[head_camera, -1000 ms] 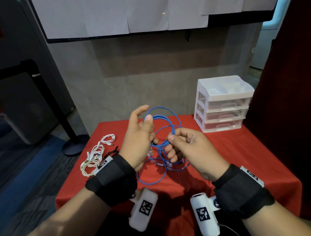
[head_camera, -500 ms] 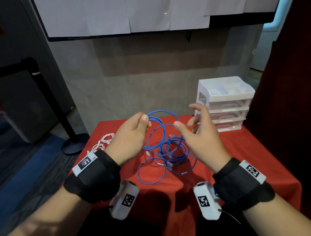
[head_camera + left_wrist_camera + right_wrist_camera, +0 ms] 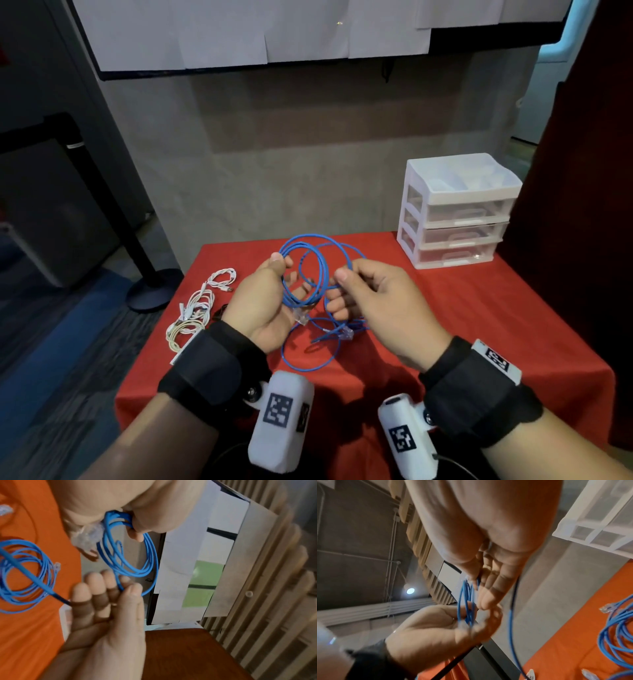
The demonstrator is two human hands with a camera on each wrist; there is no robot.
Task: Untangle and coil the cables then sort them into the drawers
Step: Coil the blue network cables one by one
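Observation:
A blue network cable [image 3: 310, 274] is partly wound into loops held above the red table [image 3: 496, 325]. My left hand [image 3: 286, 270] grips the loops, thumb on top, with a clear plug [image 3: 303, 317] hanging by its palm. My right hand [image 3: 337, 284] pinches one strand of the same cable between thumb and forefinger. In the left wrist view the loops [image 3: 137, 555] hang from the left fingers. The right wrist view shows my right fingertips [image 3: 477, 584] pinched on the strand. More blue cable [image 3: 308, 358] lies on the cloth below. White cables [image 3: 197, 308] lie at the left.
A white three-drawer unit [image 3: 457, 212] stands at the table's back right corner, its drawers closed. A black stand base [image 3: 154, 291] sits on the floor left of the table. A grey wall rises right behind the table.
Half a second ago my right hand was open and off the cable, lifted toward the drawers. It has come back left and pinches a strand. The left hand keeps its hold on the loops.

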